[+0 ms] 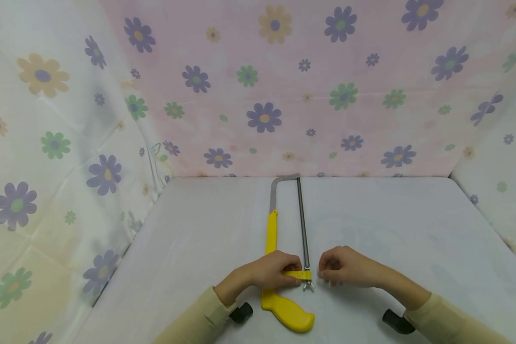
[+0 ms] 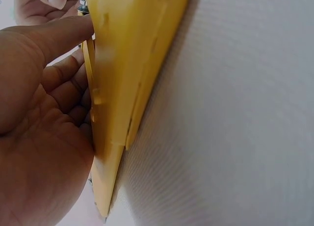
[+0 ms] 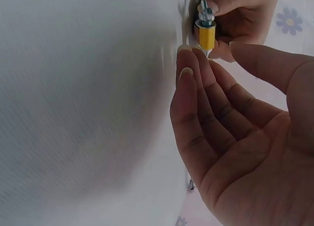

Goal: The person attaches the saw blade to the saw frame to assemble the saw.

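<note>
Pinching the near bar point(image 1: 302, 275) of a yellow hacksaw point(image 1: 271, 234) midway across the table point(image 1: 210, 229), the left hand point(image 1: 272, 268) in the head view sits left of the right hand point(image 1: 350, 267), while the left wrist view shows thumb point(image 2: 66, 37) and fingers point(image 2: 66, 91) clamped there and the right wrist view shows right fingers point(image 3: 189, 108) together, thumb apart.
</note>
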Tool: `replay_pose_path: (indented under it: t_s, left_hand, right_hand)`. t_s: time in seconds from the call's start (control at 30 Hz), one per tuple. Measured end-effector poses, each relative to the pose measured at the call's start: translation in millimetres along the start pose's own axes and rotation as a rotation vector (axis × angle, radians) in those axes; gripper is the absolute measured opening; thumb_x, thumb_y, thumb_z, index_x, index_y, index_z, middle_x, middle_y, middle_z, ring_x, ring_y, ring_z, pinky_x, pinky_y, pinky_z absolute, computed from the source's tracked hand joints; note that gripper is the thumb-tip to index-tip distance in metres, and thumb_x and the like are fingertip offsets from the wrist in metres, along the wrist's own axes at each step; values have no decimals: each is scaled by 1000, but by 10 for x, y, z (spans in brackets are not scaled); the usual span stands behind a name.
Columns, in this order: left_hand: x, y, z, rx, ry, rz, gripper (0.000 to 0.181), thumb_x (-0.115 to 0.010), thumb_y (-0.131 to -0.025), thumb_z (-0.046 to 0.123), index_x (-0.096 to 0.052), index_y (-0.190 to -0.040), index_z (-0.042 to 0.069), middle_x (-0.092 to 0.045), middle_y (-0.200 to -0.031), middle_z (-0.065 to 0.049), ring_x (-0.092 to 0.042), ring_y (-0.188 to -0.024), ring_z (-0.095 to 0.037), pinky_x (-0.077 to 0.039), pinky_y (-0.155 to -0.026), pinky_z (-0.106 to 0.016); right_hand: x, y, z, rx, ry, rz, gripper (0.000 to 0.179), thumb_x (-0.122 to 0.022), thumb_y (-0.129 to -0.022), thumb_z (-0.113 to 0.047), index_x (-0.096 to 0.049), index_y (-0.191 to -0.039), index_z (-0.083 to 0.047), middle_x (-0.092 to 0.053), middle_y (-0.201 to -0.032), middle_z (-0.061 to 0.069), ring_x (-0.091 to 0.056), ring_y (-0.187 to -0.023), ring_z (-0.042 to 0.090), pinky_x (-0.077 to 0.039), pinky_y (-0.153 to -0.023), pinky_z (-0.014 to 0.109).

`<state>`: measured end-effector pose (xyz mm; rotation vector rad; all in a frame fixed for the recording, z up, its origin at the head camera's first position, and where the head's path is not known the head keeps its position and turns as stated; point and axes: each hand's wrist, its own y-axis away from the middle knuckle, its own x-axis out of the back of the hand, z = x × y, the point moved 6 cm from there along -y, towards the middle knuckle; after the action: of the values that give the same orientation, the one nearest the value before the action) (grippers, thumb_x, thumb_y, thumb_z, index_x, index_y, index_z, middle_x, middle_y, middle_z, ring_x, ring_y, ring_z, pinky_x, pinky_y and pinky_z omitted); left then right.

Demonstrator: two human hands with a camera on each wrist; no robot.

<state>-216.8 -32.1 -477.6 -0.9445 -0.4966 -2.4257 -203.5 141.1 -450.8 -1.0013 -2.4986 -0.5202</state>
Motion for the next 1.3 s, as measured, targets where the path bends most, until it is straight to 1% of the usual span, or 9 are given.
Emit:
replay_pose_path:
  t_s: [0.13, 0.23, 0.4, 0.67, 0.87, 1.1, 1.3]
  left_hand:
    - [-1, -2, -13, -6, 0, 2, 11, -71, -99, 23, -64, -105, 17, -61, -90, 14, -50, -77, 0, -45, -72, -16]
    - [-4, -4, -13, -13, 1, 3, 10, -71, -99, 22, -65, -105, 17, -62, -91, 15, -51, -78, 0, -46, -74, -16]
    - [-5, -8, -9, -11, -3, 3, 11, -71, -98, 22, -66, -106, 17, -63, -92, 15, -52, -79, 1, -48, -76, -16]
    - [0, -9, -19, -2, 0, 1, 11, -71, -98, 22, -66, -106, 17, -63, -92, 15, -52, -79, 0, -48, -76, -16]
    - [0, -6, -14, -4, 3, -4, 10, -71, -99, 22, -66, -105, 18, -62, -90, 15, -52, -78, 1, -48, -74, -16]
    - [4, 10, -1, -3, 4, 5, 9, -70, -99, 22, -65, -104, 17, -62, -90, 15, -51, -77, 1, -46, -74, -16]
    - [3, 5, 8, -1, 12, 3, 9, -71, -99, 21, -65, -104, 17, -62, -90, 15, -51, -78, 0, -46, -75, -16]
  right_hand:
    - [-60, 0, 14, 11, 23, -15, 6, -70, -96, -14, -71, -95, -8, -69, -80, 2, -61, -66, 10, -52, -60, 26]
    - [-101, 4, 27, 13, 36, -29, 5, -70, -96, -15, -72, -93, -11, -69, -78, 0, -59, -64, 7, -51, -59, 25]
    - [-160, 15, 39, 8, 32, -47, 7, -71, -96, -18, -72, -92, -13, -69, -78, -2, -60, -64, 6, -51, -60, 24]
    - [-200, 26, 48, 5, 26, -53, 7, -71, -96, -18, -72, -91, -13, -69, -77, -3, -59, -64, 5, -51, -59, 24]
    - [-251, 49, 41, 27, 25, -67, 9, -71, -96, -19, -72, -90, -13, -68, -75, -4, -58, -61, 3, -50, -57, 24]
    - [-323, 44, 58, -2, 10, -70, 12, -71, -96, -23, -73, -89, -14, -68, -72, -4, -58, -58, 4, -49, -55, 23]
    - [-356, 34, 64, -4, -3, -58, 15, -71, -96, -25, -74, -88, -13, -67, -69, -3, -56, -55, 4, -46, -52, 22]
